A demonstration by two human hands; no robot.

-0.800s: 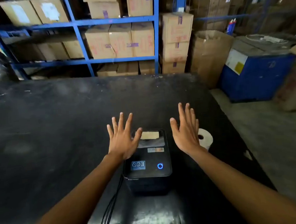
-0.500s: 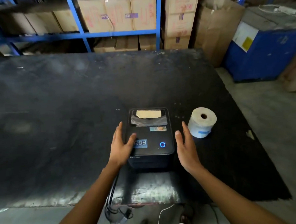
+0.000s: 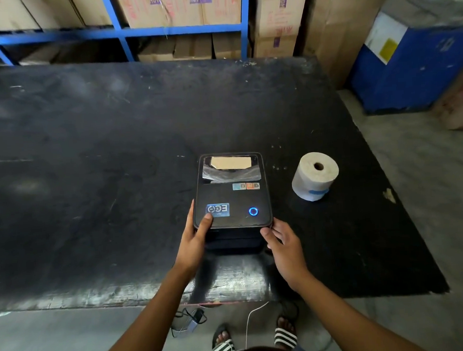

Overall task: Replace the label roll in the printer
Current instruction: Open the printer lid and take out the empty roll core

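A black label printer [image 3: 231, 199] sits on the black table [image 3: 90, 156] near its front edge, lid down, a blue ring lit on top. Through its clear window a brown cardboard core shows. My left hand [image 3: 195, 239] grips the printer's front left corner, thumb on the lid. My right hand [image 3: 282, 243] touches the front right corner with its fingertips at the lid's edge. A white label roll [image 3: 315, 176] with a blue strip stands on end to the right of the printer, apart from both hands.
Blue shelving [image 3: 180, 30] with cardboard boxes runs behind the table. A blue machine [image 3: 417, 58] stands at the right on the floor. Cables and a power adapter [image 3: 187, 322] lie under the table's front edge, beside my sandalled feet [image 3: 255, 340].
Both hands came down from above the printer and drew back to its front corners. The view tilted downward, so the label roll to the right is now uncovered.
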